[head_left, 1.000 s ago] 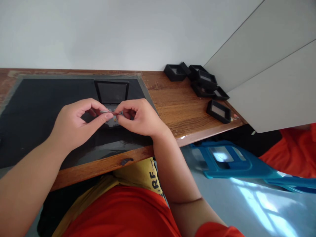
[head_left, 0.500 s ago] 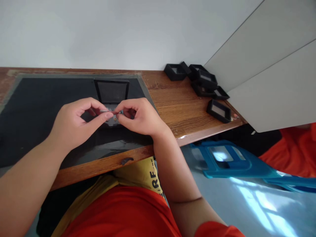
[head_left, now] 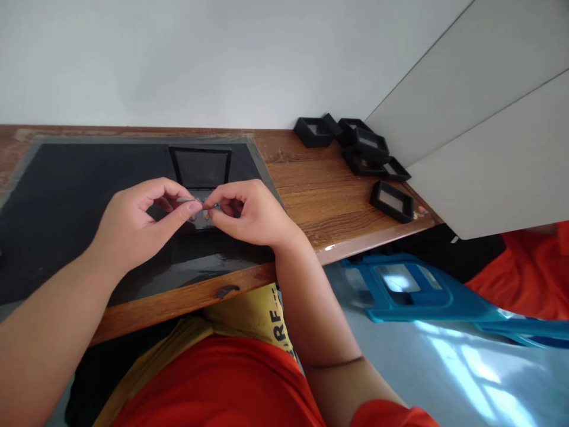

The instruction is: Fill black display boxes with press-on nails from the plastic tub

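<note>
My left hand (head_left: 141, 222) is closed in a pinch over a dark mat (head_left: 66, 201), with a thin grey piece (head_left: 184, 200) at its fingertips. Facing it, my right hand (head_left: 251, 210) pinches too, thumb and forefinger almost meeting the left fingertips; what sits between them is too small to name. Just behind and below both hands lies a black box (head_left: 201, 169) with its windowed lid raised. Its grey inside carries small pale and yellowish bits, partly covered by my fingers.
Several black window boxes (head_left: 367, 144) are heaped at the back right of the wooden table (head_left: 306, 190), and one black box (head_left: 392, 201) lies nearer its right edge. A blue plastic chair (head_left: 413, 290) and a person's orange clothing (head_left: 524, 273) are at the right.
Both hands stay at nearly the same place over the box. The right fingertips have shifted very slightly; the view has tilted a touch.
</note>
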Demonstrator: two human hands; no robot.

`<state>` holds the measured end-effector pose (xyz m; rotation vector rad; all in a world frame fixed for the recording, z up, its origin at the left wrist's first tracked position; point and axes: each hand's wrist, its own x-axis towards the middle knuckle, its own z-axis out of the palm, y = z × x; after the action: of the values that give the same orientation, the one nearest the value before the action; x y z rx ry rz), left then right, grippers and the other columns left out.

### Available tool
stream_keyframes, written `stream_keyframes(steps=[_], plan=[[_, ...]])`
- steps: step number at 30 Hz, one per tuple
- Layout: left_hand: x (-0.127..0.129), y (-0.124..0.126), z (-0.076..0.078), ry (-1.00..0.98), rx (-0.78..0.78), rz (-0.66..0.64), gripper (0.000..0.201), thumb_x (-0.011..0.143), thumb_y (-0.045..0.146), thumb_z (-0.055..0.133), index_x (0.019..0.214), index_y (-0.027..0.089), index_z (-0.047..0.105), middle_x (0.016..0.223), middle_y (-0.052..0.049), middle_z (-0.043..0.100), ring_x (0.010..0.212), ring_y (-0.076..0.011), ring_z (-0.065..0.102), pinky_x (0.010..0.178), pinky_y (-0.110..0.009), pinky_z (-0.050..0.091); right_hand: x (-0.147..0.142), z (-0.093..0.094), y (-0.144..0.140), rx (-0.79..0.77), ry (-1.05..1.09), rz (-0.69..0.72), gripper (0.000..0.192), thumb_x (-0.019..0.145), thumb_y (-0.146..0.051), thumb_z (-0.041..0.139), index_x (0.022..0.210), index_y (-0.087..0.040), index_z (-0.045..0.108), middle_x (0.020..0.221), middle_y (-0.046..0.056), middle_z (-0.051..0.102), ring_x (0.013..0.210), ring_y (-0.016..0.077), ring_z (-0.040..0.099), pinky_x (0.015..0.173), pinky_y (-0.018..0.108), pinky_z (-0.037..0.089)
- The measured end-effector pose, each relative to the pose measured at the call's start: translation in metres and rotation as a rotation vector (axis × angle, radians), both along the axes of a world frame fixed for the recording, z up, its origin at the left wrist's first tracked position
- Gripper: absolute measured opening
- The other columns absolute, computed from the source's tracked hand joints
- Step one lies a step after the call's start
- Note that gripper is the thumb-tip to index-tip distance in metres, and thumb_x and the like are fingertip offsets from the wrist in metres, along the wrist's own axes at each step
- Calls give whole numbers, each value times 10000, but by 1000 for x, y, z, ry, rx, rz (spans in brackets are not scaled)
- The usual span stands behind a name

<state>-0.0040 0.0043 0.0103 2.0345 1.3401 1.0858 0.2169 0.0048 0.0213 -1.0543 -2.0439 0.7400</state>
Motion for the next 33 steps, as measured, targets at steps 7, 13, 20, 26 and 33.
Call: stream_keyframes(steps=[7, 13, 20, 26, 33], plan=[[1, 1, 1, -94, -100, -4, 127, 883, 380, 760, 857, 258, 784, 830, 2, 772, 694, -137, 648, 676, -265, 515, 0, -1, 0, -4, 27, 59, 200, 886, -293, 683, 928, -140, 805, 653, -46, 573, 617, 77, 453, 638, 240, 350], [4, -3, 8, -196, -214, 29, 157, 863, 384, 793, 821, 232, 795, 775, 13, 776, 687, -122, 656, 681, -247, 514, 1, -5, 3, 61, 34, 44, 330, 906, -284, 719, 1197, -139, 774, 730, -45, 591, 656, 77, 486, 658, 225, 373], [-1, 4, 7, -253, -240, -51, 169, 848, 377, 817, 796, 219, 786, 696, 6, 751, 627, -116, 666, 624, -216, 543, 3, -7, 3, 49, 46, 138, 383, 969, -261, 697, 1339, -169, 736, 775, -44, 642, 681, 67, 529, 664, 208, 396], [3, 2, 11, -315, -278, -100, 158, 847, 335, 801, 755, 216, 755, 681, 10, 735, 625, -105, 655, 628, -202, 542, 4, -10, 7, 39, 102, 190, 417, 970, -368, 726, 1335, -167, 723, 793, -30, 653, 693, 78, 552, 641, 208, 404], [3, 1, 11, -339, -325, -140, 191, 821, 334, 813, 705, 206, 731, 669, 3, 724, 622, -111, 653, 631, -213, 548, 3, -10, 7, 31, 144, 201, 370, 936, -358, 767, 1248, -161, 727, 773, -39, 618, 648, 68, 496, 614, 205, 394]])
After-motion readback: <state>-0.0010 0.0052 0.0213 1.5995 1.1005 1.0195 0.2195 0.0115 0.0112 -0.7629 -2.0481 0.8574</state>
